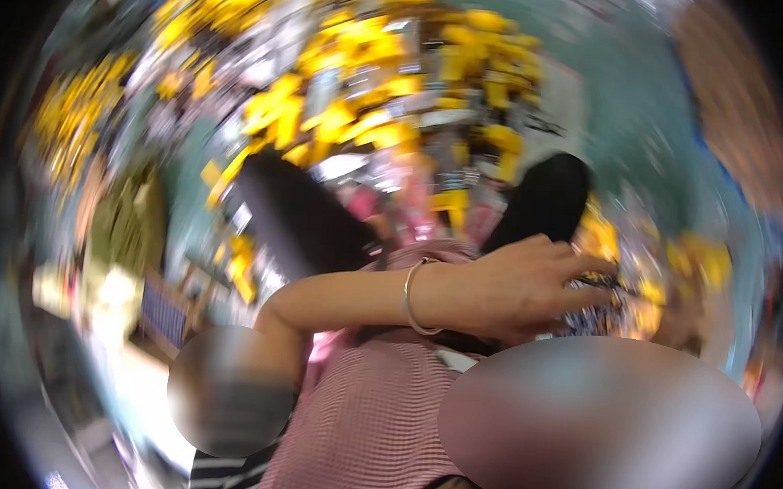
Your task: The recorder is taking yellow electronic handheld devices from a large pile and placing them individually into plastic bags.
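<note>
My left arm reaches across my body, and my left hand (526, 287), with a thin bracelet at the wrist, is at the right side of my lap. Its fingers curl at a dark, glinting bundle (593, 315) too smeared to name. Something small and dark shows between the fingertips. My right hand does not show. A brown blurred shape (682, 317) lies to the right of the bundle; I cannot tell what it is. Yellow pieces (645, 311) are beside the bundle, blurred by motion.
Beyond my dark-clad knees (549, 195) a large heap of yellow pieces (357, 48) and clear, shiny wrapping is spread over a green floor (632, 124). More yellow pieces (80, 109) lie far left. An olive cloth (127, 217) and a wooden-framed seat (171, 308) are at left.
</note>
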### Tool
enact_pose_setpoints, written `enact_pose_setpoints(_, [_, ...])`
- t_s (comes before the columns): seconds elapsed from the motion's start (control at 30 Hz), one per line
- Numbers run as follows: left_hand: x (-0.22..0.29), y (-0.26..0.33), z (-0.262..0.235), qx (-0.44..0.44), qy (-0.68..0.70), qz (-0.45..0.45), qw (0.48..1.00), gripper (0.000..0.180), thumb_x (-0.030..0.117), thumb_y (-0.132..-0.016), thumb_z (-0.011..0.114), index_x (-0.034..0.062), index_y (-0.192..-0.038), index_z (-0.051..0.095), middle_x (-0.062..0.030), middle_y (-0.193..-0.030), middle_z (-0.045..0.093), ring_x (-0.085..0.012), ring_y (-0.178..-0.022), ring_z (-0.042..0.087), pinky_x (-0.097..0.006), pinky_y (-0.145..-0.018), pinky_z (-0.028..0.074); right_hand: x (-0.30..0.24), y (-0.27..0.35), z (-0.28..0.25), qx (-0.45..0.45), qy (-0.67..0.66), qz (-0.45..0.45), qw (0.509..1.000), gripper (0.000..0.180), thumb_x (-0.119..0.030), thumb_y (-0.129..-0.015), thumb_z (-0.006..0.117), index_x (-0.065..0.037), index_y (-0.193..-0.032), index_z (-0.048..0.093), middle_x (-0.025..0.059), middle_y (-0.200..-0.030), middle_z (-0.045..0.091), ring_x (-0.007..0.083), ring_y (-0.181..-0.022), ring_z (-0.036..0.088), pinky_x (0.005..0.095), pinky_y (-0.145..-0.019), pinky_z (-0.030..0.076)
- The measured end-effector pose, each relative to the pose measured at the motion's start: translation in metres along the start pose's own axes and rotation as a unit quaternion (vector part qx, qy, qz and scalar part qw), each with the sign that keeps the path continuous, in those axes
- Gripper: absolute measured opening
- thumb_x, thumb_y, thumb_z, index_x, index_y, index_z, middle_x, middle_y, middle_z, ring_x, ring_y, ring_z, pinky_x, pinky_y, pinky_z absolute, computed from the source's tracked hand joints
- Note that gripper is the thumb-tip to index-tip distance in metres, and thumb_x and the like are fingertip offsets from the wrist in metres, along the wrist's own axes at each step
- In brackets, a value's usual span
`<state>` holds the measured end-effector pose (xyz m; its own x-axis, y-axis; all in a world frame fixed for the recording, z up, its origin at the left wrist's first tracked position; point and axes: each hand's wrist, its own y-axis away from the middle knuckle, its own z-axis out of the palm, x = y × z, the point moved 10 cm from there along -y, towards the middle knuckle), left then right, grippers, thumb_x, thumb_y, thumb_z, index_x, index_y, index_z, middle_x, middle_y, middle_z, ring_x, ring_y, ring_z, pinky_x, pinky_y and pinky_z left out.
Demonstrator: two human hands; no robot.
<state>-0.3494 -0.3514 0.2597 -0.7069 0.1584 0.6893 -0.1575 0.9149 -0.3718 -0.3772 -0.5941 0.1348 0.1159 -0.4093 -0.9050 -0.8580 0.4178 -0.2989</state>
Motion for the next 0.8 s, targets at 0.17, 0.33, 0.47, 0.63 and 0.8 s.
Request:
enact_pose_setpoints(0.17, [-0.019,0.232,-0.128,0.322,-0.117,-0.137,0.930,0.030,0.003,-0.082,0.061,0.0012,-0.111,0.059,-0.0141,-0.118,0.059,-0.0289,-0.106,0.058,-0.040,-0.095,0.044,0.087,-0.056,0.048,-0.197,0.053,0.059,0.977,0.052,-0.037,-0.087,0.057,-0.002,-0.124,0.049,0.0130,-0.118,0.054,0.0291,-0.102,0.057,0.0361,-0.090,0.045])
enact_pose_setpoints(0.33, [-0.019,0.551,-0.092,0.720,-0.079,-0.466,0.509,0.021,0.009,-0.092,0.052,0.0021,-0.111,0.059,-0.0053,-0.106,0.064,-0.0105,-0.086,0.060,-0.024,-0.076,0.048,0.140,-0.085,0.002,-0.271,0.202,0.111,0.934,0.048,-0.033,-0.087,0.057,-0.001,-0.122,0.050,0.0143,-0.116,0.055,0.0293,-0.102,0.057,0.0362,-0.090,0.045])
enact_pose_setpoints(0.47, [-0.072,0.656,-0.016,0.744,-0.016,-0.520,0.419,0.019,0.007,-0.090,0.053,0.0012,-0.107,0.060,-0.0034,-0.096,0.063,-0.0085,-0.081,0.059,-0.021,-0.068,0.046,0.149,-0.105,-0.042,-0.270,0.335,0.143,0.892,0.046,-0.029,-0.087,0.057,0.000,-0.121,0.051,0.0154,-0.114,0.056,0.0295,-0.103,0.056,0.0363,-0.091,0.044])
enact_pose_setpoints(0.63, [-0.180,0.697,0.023,0.665,0.016,-0.618,0.419,0.025,0.014,-0.085,0.058,0.0001,-0.105,0.061,-0.0098,-0.098,0.065,-0.0171,-0.086,0.063,-0.029,-0.077,0.049,0.158,-0.105,-0.103,-0.221,0.489,0.205,0.818,0.042,-0.025,-0.087,0.057,0.000,-0.120,0.051,0.0168,-0.112,0.057,0.0298,-0.103,0.056,0.0365,-0.092,0.044])
enact_pose_setpoints(0.8, [-0.297,0.721,0.046,0.582,-0.041,-0.677,0.448,0.045,0.032,-0.081,0.065,0.0046,-0.115,0.055,-0.0165,-0.106,0.062,-0.0295,-0.101,0.059,-0.039,-0.087,0.046,0.153,-0.168,-0.200,-0.185,0.643,0.170,0.723,0.042,-0.028,-0.088,0.056,0.002,-0.118,0.053,0.0189,-0.116,0.057,0.0319,-0.106,0.055,0.0376,-0.093,0.043])
